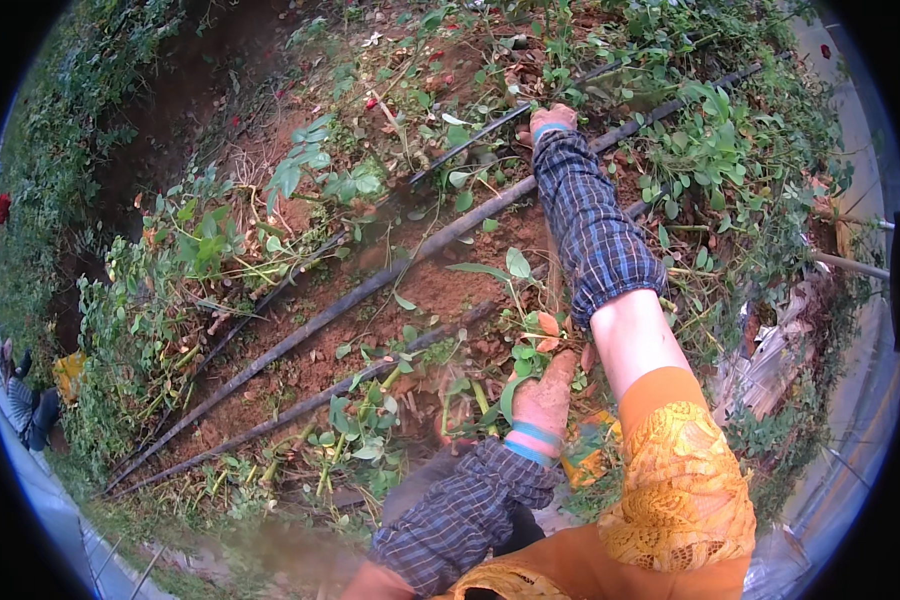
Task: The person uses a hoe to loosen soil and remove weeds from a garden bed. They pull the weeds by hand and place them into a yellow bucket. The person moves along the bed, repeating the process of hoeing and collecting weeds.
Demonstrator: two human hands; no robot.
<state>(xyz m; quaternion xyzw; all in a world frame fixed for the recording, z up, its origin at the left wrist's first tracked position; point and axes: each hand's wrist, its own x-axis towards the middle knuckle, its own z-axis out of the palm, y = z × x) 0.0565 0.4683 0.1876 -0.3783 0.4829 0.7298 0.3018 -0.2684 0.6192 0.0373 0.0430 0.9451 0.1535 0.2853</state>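
My right hand [551,122], in a soiled pinkish glove with a blue cuff, reaches forward beside the thick black pipe [435,240] and a thinner dark line [470,142]. Its fingers curl down, and what they hold is hidden. My left hand [542,398], gloved alike, is low among leafy stems [518,350], fingers bent around something I cannot make out beside a broad green leaf. Both forearms wear plaid sleeve covers. A second pipe [370,372] runs over the reddish soil [370,285] to the left of my left hand.
Dense plants [710,150] surround the bed, with a dark soil trench [155,110] at upper left. Crumpled whitish sheeting [770,355] and metal poles [848,262] lie at right. A co-worker in striped clothing [32,410] is at the far left edge beside a yellow item [68,375].
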